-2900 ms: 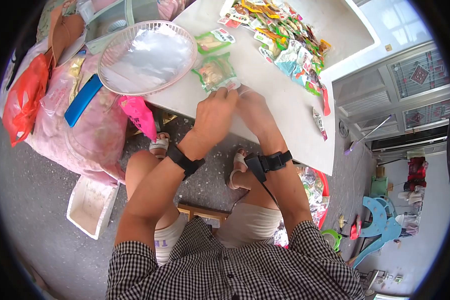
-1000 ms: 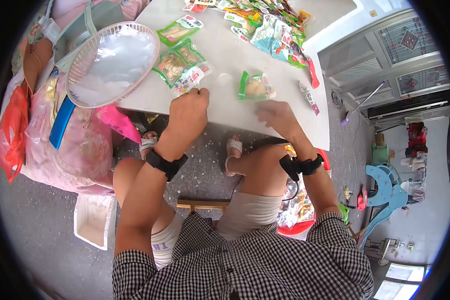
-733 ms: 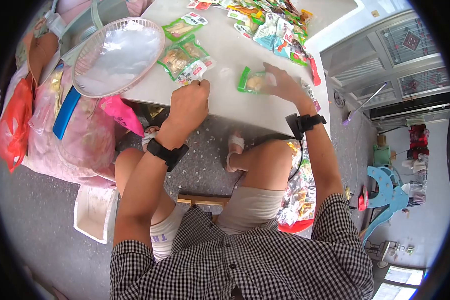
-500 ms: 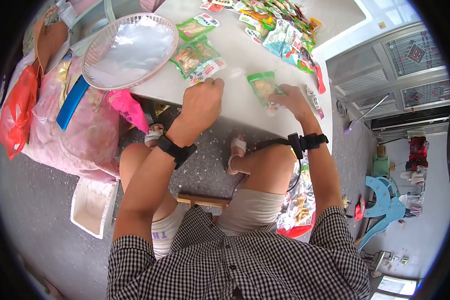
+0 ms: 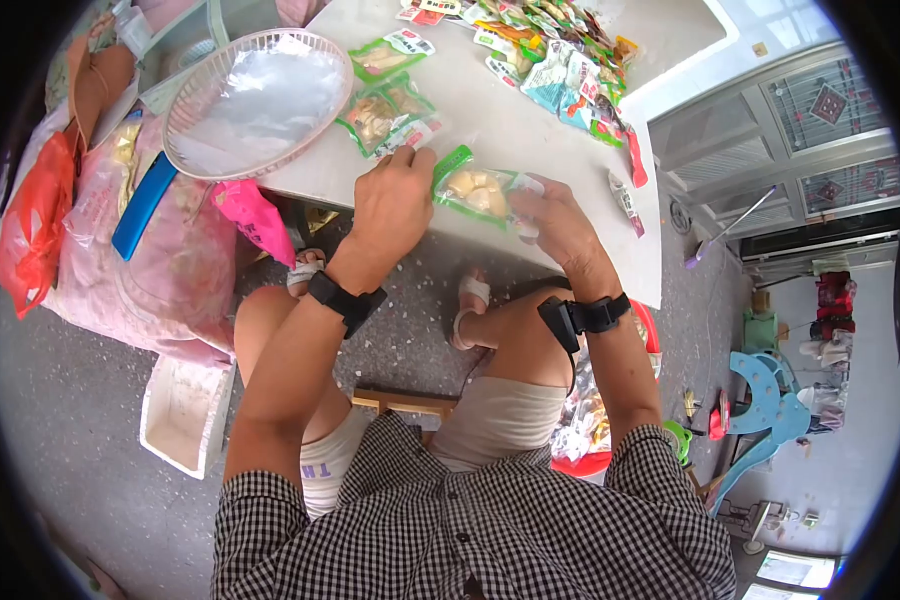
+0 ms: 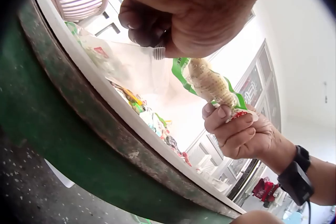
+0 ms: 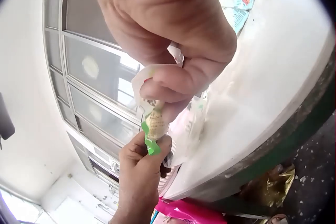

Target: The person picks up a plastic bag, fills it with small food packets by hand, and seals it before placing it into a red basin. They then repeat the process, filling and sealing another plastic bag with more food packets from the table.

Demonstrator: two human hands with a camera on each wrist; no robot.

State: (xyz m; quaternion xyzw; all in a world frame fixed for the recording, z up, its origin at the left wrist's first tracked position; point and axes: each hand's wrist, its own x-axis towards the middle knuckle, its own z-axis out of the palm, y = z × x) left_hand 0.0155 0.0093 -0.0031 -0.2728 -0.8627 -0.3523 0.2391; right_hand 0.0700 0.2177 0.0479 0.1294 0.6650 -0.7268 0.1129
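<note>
My right hand [image 5: 560,225] pinches the printed end of a small clear food packet [image 5: 478,190] with green edging and pale chunks inside. It is raised between my two hands, over the table's near edge. My left hand [image 5: 395,200] has curled fingers at the packet's green end. From those fingers hangs a clear plastic bag [image 6: 131,69], seen in the left wrist view; its ribbed edge shows at the fingertips. Beyond my left hand, another green-edged packet [image 5: 380,120] lies on the white table [image 5: 560,140], with a further packet [image 5: 390,55] behind it.
A pink basket [image 5: 175,130] holding clear plastic bags stands at the table's left. Colourful packets [image 5: 560,75] are heaped at the back right. A single narrow packet [image 5: 625,205] lies near the right edge. A red tub [image 5: 582,465] of packets stands below.
My right hand reached to the small packet on the table, took it up and brought it left to my left hand. The left hand has stayed nearly in place, fingers curled.
</note>
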